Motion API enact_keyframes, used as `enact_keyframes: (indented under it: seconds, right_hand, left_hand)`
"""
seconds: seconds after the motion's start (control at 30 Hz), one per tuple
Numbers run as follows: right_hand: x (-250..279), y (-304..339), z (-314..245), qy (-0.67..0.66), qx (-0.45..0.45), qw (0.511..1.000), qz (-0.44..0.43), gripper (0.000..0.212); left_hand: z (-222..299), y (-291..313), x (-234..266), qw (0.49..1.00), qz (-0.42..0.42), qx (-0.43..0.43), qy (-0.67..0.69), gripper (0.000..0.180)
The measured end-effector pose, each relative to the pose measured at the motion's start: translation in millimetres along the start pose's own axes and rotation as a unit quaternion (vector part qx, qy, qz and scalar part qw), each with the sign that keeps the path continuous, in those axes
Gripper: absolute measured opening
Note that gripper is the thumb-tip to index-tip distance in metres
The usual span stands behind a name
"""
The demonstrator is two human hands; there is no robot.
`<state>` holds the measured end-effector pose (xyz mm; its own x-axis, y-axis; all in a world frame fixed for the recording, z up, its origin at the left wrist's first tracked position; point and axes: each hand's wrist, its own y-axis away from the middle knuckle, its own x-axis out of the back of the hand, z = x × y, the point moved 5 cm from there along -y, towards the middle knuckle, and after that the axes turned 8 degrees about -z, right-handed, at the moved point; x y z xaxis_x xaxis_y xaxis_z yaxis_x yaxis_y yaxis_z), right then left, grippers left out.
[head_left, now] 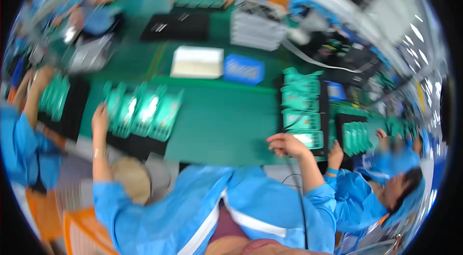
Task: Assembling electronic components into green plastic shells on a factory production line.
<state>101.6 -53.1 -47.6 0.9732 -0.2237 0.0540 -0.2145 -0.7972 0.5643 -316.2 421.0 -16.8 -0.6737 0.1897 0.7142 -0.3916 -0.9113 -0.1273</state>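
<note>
To the left, my left hand (100, 119) is raised beside a row of several bright green plastic parts (142, 113), its fingers curled at the leftmost one. Blur hides what they grip. These parts rest on a black tray (137, 145). On the right my right hand (288, 144) is partly closed around a thin black cable (302, 207), which shows above and below it. Just beyond that hand, more green parts (301, 103) are stacked in a column on a second black tray (325, 110).
A green work table (219, 125) spans the middle. A white box (197, 62), a blue bin (244, 69) and a grey crate stack (258, 23) stand farther back. Co-workers sit close by: a blue sleeve (19, 139) at left, a person (381, 197) at right.
</note>
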Motion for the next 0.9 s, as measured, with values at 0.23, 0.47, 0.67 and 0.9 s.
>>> enact_keyframes:
  seconds: [0.23, 0.47, 0.67, 0.9]
  right_hand:
    - [-93, -79, -18, -0.028, 0.120, 0.992, -0.029, 0.023]
    - [-171, -174, -40, -0.056, 0.113, 0.985, -0.118, 0.043]
    - [-204, -197, -68, -0.076, 0.175, 0.980, -0.061, 0.056]
    - [-74, -150, -36, 0.070, 0.207, 0.959, 0.178, 0.044]
  left_hand:
    - [-60, -59, 6, 0.974, 0.033, 0.124, -0.188, 0.038]
    - [-125, -73, 2, 0.958, -0.132, 0.155, -0.203, 0.034]
    - [-164, -66, 16, 0.989, -0.148, 0.008, -0.014, 0.021]
    - [9, 36, -81, 0.938, -0.259, 0.203, 0.110, 0.023]
